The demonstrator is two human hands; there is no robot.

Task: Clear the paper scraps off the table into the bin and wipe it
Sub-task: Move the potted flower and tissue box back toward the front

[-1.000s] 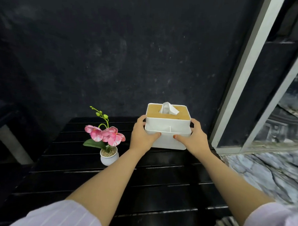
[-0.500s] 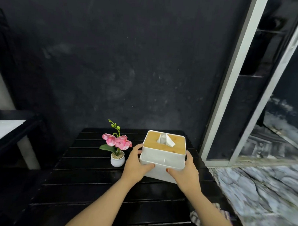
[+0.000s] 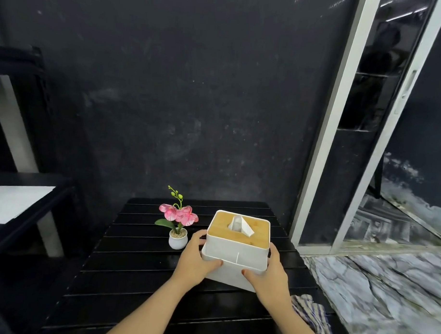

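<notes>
Far left, a side shelf (image 3: 18, 204) with a pale top sits apart from the work; ignore it. The black slatted table (image 3: 135, 276) shows no paper scraps on the visible slats, and no bin is in view, so you can't tell where scraps go from here. The potted pink flower (image 3: 178, 224) stands upright just left of the box, close to your left knuckles; watch it.

Your left hand (image 3: 195, 261) wraps the left wall of the white tissue box (image 3: 236, 252), thumb along the front, fingers round the side. Your right hand (image 3: 267, 273) mirrors it on the right wall, thumb on the front face. Both are clamped on the box, not spread. The box looks tilted, near edge raised off the table, with a tissue (image 3: 240, 225) poking up through the wooden lid.

Likely you're moving the box to free the surface for wiping. Keep it level so the lid stays seated, squeeze low on the walls, and steer it away from the flower pot. Set it flat on the slats before letting go.

At the right near edge, the striped cloth (image 3: 314, 317) lies bunched on the table, partly over the edge, just behind your right wrist. Reach for it next.
</notes>
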